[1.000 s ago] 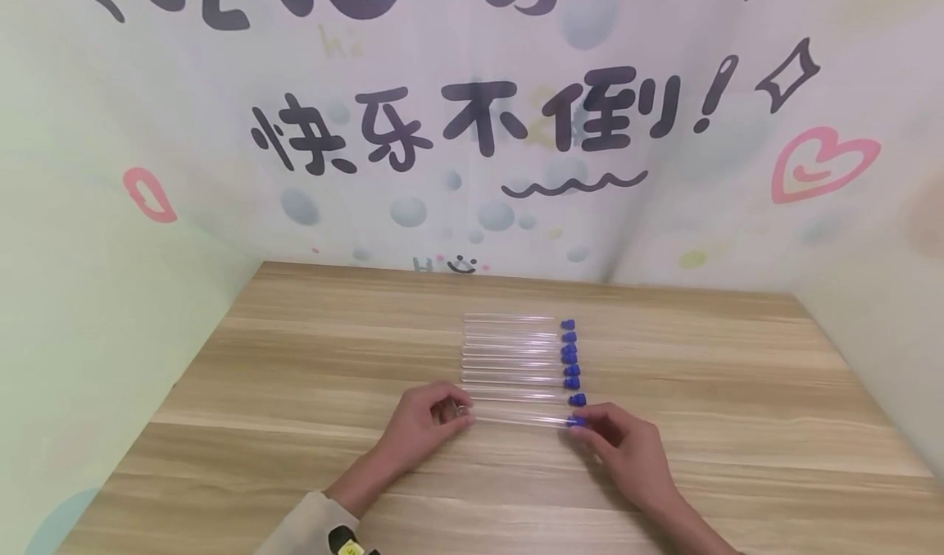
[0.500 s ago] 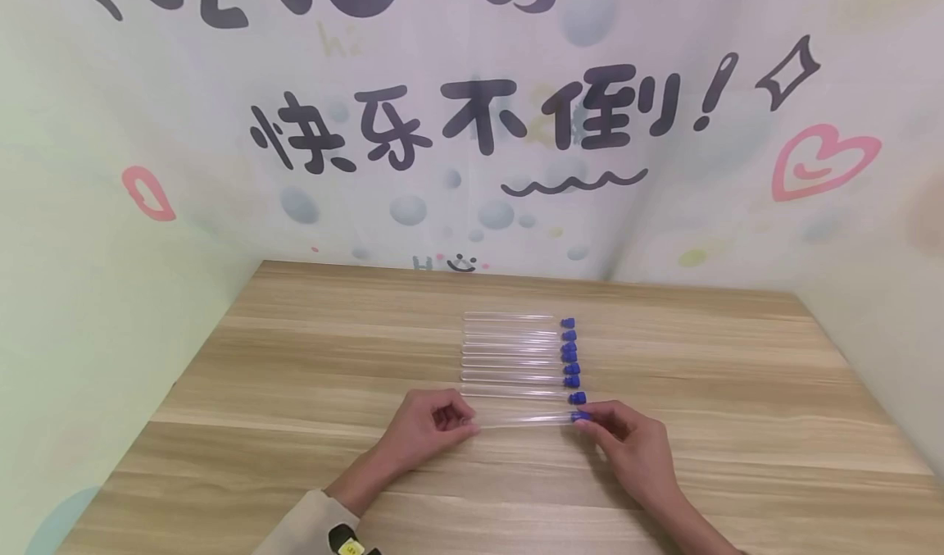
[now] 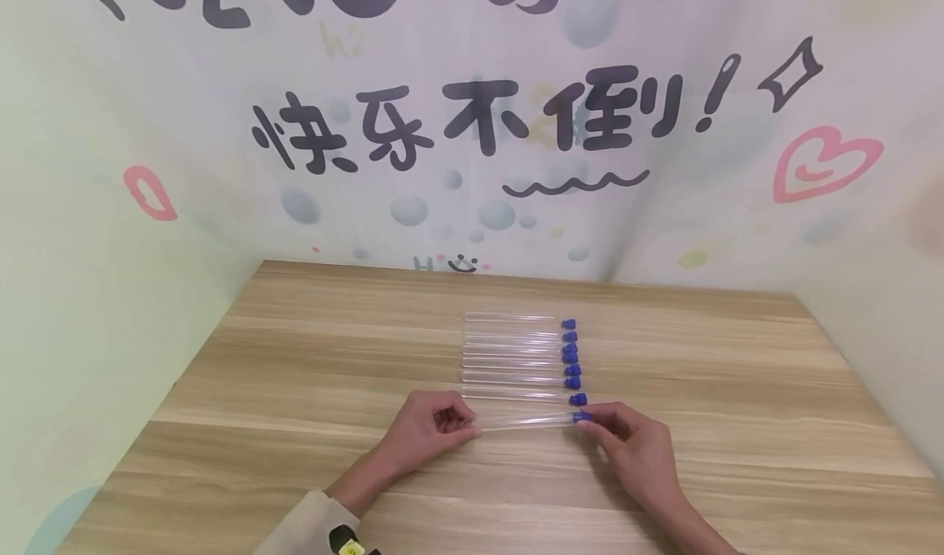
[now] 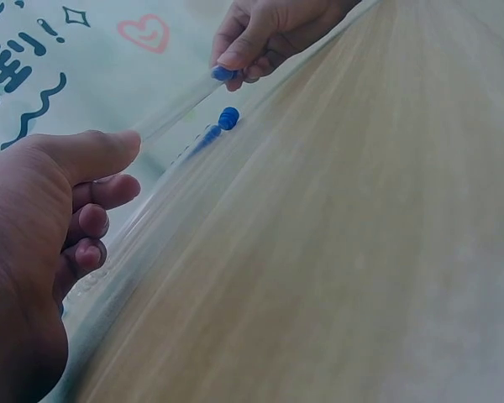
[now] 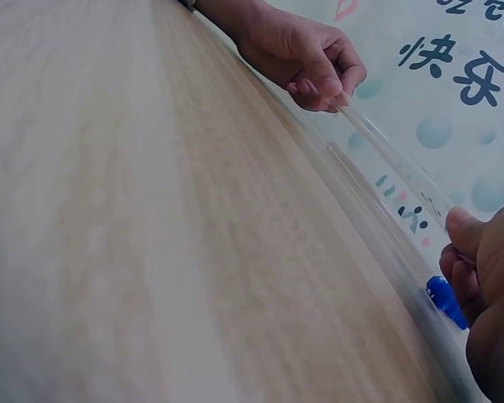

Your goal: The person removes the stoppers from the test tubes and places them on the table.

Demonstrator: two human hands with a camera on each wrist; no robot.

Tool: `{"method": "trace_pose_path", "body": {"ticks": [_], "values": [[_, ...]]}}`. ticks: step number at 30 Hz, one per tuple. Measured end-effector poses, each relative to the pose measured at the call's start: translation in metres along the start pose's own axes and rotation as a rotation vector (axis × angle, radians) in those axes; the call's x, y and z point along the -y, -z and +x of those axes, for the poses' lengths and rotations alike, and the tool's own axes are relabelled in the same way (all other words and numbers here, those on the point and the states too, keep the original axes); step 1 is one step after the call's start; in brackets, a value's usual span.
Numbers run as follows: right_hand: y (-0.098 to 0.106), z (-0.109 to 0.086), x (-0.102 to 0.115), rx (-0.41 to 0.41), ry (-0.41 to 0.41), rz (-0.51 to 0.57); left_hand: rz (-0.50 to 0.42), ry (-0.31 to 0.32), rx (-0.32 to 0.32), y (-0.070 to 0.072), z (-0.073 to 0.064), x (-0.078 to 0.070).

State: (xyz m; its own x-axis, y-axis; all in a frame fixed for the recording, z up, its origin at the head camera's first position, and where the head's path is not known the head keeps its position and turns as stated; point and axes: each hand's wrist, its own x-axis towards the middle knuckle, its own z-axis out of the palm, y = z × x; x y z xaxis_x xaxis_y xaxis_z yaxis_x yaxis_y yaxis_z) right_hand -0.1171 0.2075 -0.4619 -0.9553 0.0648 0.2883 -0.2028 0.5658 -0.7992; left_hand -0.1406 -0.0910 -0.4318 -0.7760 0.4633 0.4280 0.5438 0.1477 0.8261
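Observation:
Between my two hands a clear test tube (image 3: pixel 525 421) is held roughly level, just in front of a row of similar tubes. My left hand (image 3: pixel 426 429) pinches its left end between thumb and forefinger, and the other fingers curl in under the palm. At the opposite end, my right hand (image 3: pixel 636 450) pinches the blue stopper (image 3: pixel 582 416) with thumb and fingertips. The left wrist view shows this blue stopper (image 4: pixel 224 74) at the tube's mouth, partly covered by the right fingers. In the right wrist view the tube (image 5: pixel 395 155) hangs above the tabletop, its stopper hidden by my right hand.
Several clear test tubes (image 3: pixel 514 394) lie parallel on the wooden table (image 3: pixel 310 342). Beside their right ends sits a column of blue stoppers (image 3: pixel 578 399). A printed cloth (image 3: pixel 354 211) hangs along the back edge of the table, with pale walls at both sides.
The held tube's left end has come slightly towards me, while its stopper end has shifted a little right. Both hands moved slightly right with it. The row of tubes stayed put.

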Motion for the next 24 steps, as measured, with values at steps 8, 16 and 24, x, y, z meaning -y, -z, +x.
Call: {"method": "trace_pose_path", "body": {"ticks": [8, 16, 24], "values": [[-0.001, -0.001, -0.002, 0.028, 0.007, 0.045, 0.046, 0.029, -0.069, -0.001, 0.000, -0.003], [-0.002, -0.001, -0.002, 0.060, 0.028, 0.101, 0.093, 0.072, -0.129, -0.005, -0.003, 0.028], [-0.001, -0.002, 0.000, 0.087, 0.035, 0.126, 0.089, 0.078, -0.140, -0.005, -0.004, 0.041]]}}
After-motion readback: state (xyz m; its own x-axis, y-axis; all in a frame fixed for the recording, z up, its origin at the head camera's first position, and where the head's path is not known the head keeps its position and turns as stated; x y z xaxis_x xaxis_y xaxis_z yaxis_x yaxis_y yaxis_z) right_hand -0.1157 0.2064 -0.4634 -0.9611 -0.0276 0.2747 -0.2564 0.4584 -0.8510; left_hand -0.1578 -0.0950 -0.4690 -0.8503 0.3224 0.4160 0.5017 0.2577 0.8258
